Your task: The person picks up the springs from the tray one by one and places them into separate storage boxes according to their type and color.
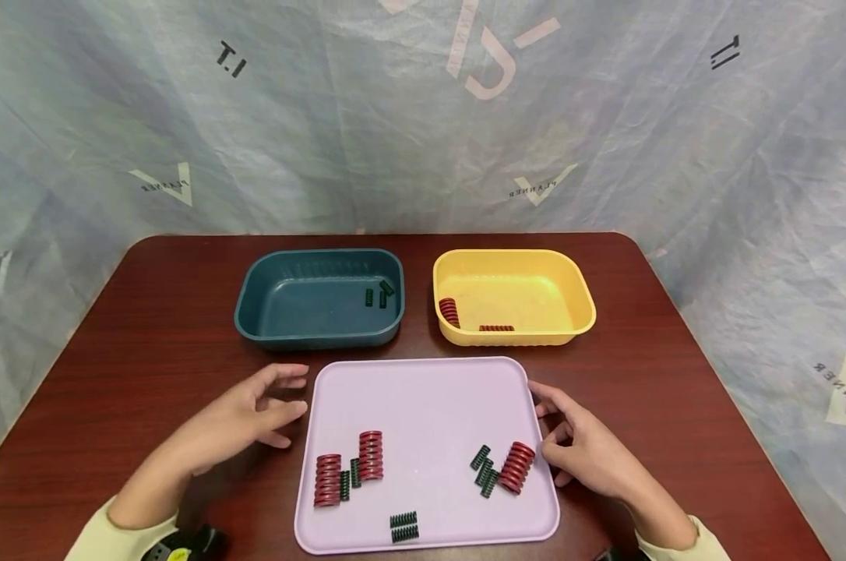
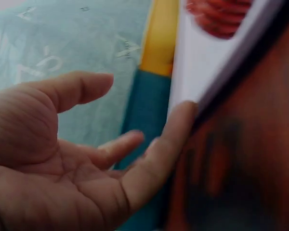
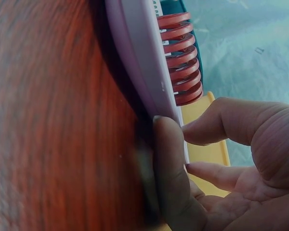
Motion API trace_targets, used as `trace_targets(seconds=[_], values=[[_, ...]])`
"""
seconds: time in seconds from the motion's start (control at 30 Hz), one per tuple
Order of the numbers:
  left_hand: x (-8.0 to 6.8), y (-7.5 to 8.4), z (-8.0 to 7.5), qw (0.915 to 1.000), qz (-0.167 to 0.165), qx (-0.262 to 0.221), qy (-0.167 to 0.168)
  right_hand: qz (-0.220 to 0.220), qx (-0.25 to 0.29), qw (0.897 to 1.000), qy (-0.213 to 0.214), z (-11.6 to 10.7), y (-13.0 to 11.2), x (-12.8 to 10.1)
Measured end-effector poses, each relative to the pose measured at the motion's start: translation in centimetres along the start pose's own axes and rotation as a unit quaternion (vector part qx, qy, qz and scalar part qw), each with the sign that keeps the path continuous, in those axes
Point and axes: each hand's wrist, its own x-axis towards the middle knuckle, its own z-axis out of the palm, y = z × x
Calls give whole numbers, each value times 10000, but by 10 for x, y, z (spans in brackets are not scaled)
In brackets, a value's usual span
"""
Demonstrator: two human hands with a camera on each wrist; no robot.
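A lilac tray (image 1: 423,405) lies in front of me with red and dark green coil springs on it. My left hand (image 1: 237,417) is beside the tray's left edge, fingers spread and holding nothing. My right hand (image 1: 587,448) is at the right edge, its thumb and fingertips right at the rim (image 3: 156,72). Closest to that hand is a thick red spring (image 1: 517,467), with three small green springs (image 1: 484,471) beside it. Two red springs (image 1: 371,455) and two green ones (image 1: 344,485) lie on the left, and two more green springs (image 1: 404,526) near the front.
Behind the tray stand a dark teal bin (image 1: 304,340) with a few green springs (image 1: 369,297) in its right side, and a yellow bin (image 1: 521,339) with red springs (image 1: 449,312) inside. A dark red wooden table (image 1: 675,389) carries everything. A printed cloth (image 1: 360,117) hangs behind.
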Motion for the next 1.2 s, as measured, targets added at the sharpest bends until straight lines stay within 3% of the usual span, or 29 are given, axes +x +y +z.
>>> trace_targets(seconds=[0.27,0.4,0.57,0.93,1.1,1.2], values=[[1,-26,19,9998,-38,-187,55,42,10,10000,-27,0,-1,1],[5,-31,24,9995,-87,8,313,55,-17,10000,-25,1,-1,1],[8,-33,29,9976,-176,269,614,29,24,10000,-82,1,-1,1],[8,-35,30,9973,-160,124,709,-167,-55,9990,-410,-20,-9,8],[9,-37,31,9972,-124,54,741,-543,-64,9984,-144,-28,-23,16],[8,-37,31,9973,-123,-23,725,-802,108,9965,-225,-26,-32,24]])
